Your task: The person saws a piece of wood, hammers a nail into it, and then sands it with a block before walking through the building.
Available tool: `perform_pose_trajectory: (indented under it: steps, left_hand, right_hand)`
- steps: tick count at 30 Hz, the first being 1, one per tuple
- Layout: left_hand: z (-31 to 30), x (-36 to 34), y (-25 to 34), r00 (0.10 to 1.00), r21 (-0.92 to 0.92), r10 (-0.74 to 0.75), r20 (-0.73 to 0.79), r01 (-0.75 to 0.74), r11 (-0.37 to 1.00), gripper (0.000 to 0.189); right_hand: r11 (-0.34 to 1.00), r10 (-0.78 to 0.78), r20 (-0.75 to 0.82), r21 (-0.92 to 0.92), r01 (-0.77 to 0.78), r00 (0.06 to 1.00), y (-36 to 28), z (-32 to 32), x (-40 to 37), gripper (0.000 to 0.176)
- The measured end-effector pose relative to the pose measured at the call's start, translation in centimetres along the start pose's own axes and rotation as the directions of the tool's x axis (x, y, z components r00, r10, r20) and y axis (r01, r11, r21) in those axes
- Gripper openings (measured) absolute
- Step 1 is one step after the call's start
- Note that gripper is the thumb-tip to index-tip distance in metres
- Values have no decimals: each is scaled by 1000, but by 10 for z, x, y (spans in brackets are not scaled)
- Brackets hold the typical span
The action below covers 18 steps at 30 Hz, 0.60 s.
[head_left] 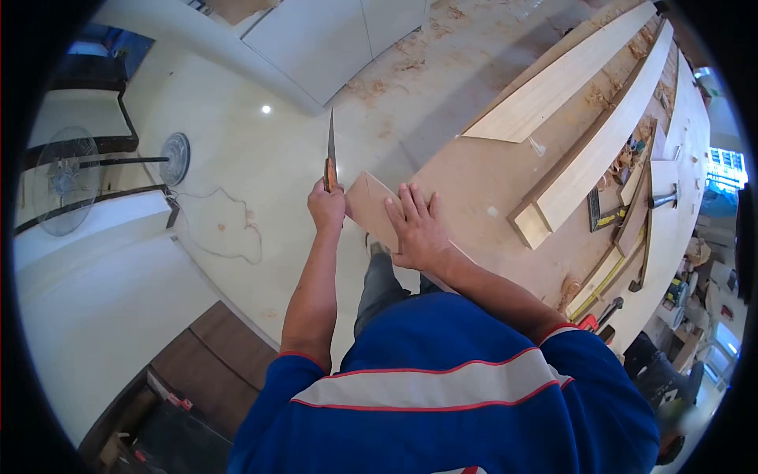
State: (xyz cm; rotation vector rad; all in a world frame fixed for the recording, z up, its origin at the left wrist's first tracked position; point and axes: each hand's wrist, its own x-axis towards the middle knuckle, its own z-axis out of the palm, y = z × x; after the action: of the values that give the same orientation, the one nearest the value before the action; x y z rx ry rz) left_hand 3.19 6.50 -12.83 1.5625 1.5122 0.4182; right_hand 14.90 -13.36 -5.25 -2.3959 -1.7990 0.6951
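My left hand [327, 208] is closed round the orange-brown handle of a handsaw [332, 146]. Its narrow blade points away from me, over the pale floor, and is seen almost edge-on. Just to the right of that hand, the end of a wooden board [371, 207] juts past the workbench edge. My right hand [416, 231] lies on the board with its fingers stretched out and slightly spread. Whether the saw's teeth touch the board cannot be made out.
Long planks [564, 79] and a thick beam [600, 130] lie on the workbench [489, 186]. A square [606, 217], a hammer [663, 197] and clamps sit at its right. A standing fan [71, 178] and its cable are at left. A white cabinet [316, 47] stands ahead.
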Motion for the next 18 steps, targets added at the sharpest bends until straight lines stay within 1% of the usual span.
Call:
perform_pose_trajectory:
  steps: [3,5,6,8,9,10,13,16,18]
  left_hand:
    - [1,7,-4,995,71,99,22,-100,992,29]
    - [9,20,-4,996,63,76,48,-79,995,32]
    - [15,26,-3,996,58,58,63,-62,996,34]
    - [18,28,15,973,125,225,53,-230,965,38]
    - [21,29,18,974,108,214,69,-221,969,36]
    - [22,34,24,972,91,221,80,-228,969,34]
    - [23,39,39,967,199,218,133,-242,950,29]
    - [24,42,44,967,198,201,155,-230,953,26]
    - [27,48,50,965,256,200,172,-240,936,26]
  right_hand:
    - [997,74,-48,11,-74,996,-7,2,8,114]
    - [995,104,-67,3,-104,992,-12,5,16,115]
    - [994,108,-129,26,-106,986,-11,10,20,115]
    - [995,97,-215,58,-86,972,-2,21,19,115]
    - [994,109,-225,44,-101,968,-2,23,23,119]
    - [992,121,-226,45,-114,967,-5,27,23,119]
    - [987,161,-256,38,-156,953,-7,23,31,119]
    - [983,185,-255,32,-182,949,-8,19,32,120]
    - [980,197,-248,36,-194,948,-8,19,33,120]
